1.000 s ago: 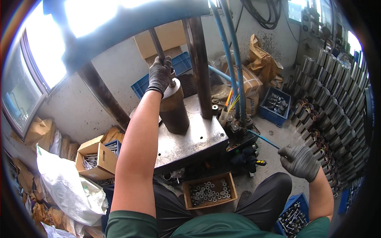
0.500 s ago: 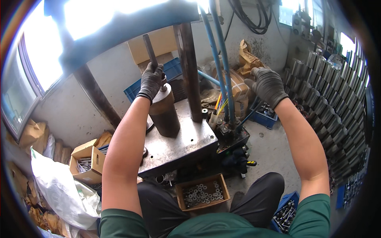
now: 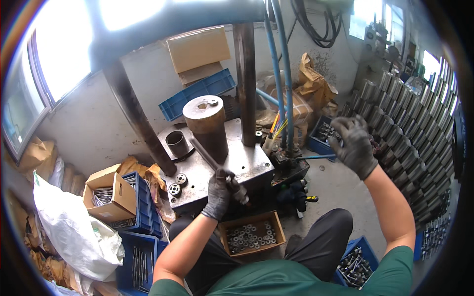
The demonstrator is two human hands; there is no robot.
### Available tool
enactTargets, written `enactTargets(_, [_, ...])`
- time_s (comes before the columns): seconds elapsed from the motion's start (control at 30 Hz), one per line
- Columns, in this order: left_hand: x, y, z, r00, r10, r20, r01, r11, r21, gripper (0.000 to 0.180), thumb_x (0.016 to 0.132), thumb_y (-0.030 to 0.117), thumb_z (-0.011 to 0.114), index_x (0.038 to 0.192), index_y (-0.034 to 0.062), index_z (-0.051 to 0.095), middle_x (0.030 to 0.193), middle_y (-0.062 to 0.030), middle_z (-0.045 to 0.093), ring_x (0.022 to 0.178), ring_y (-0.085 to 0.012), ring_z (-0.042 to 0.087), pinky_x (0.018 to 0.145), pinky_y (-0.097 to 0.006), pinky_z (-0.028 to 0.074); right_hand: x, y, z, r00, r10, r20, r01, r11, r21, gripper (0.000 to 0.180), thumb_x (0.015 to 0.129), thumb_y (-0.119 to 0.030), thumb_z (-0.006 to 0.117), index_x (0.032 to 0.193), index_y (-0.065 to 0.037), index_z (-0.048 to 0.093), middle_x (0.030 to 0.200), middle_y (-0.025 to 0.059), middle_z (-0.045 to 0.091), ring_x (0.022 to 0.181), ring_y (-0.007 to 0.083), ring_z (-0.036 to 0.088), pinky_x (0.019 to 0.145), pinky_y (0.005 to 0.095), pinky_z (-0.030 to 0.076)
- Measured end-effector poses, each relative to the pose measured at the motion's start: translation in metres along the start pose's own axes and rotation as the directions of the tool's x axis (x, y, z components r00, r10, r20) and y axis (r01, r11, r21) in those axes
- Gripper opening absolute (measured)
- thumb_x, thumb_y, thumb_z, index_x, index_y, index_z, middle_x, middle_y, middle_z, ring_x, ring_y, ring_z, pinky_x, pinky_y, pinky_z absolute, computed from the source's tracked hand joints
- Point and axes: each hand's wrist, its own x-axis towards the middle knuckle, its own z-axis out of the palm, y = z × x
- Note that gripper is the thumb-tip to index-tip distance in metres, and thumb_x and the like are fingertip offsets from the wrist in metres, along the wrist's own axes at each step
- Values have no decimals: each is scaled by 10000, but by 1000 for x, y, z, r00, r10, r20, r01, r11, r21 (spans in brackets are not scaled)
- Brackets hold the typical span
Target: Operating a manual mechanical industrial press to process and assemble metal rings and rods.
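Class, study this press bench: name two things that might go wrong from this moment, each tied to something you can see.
1. The left hand grips a metal rod leaning against the steel cylinder; if the rod slips, gloved fingers might get pinched against the press plate.
2. The right hand hovers by the blue lever; an accidental nudge might start the press.
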Motion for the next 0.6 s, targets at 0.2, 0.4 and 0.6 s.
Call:
enactTargets(0.2, [9, -28, -36, 780, -609, -144, 564, 784, -260, 162, 919, 262, 616, 881, 105, 604, 735, -61, 600, 636, -264, 602, 640, -425, 577, -70, -57, -37, 990, -92, -111, 123, 939, 321, 327, 758, -103, 765, 1074, -55, 697, 1241, 136, 668, 1078, 348, 660, 1017, 500, 487])
enactTargets(0.4, [9, -40, -54, 831, -528, -172, 480, 839, -259, 435, 1024, 471, 468, 943, 72, 620, 806, -74, 609, 758, -256, 636, 761, -440, 592, -121, -159, 31, 982, 174, -77, -56, 652, 756, 247, 900, -138, 730, 1115, -22, 690, 1223, 157, 686, 1002, 311, 729, 874, 380, 597])
enactTargets(0.6, [9, -96, -159, 661, -698, 274, 750, 616, -242, 459, 975, 547, 597, 943, 96, 677, 878, -98, 657, 889, -287, 653, 841, -404, 569, -184, -246, 134, 501, 153, 852, -753, -408, 516, 381, 1061, -420, 569, 1260, -102, 637, 1193, 59, 686, 1111, 215, 650, 954, 391, 530])
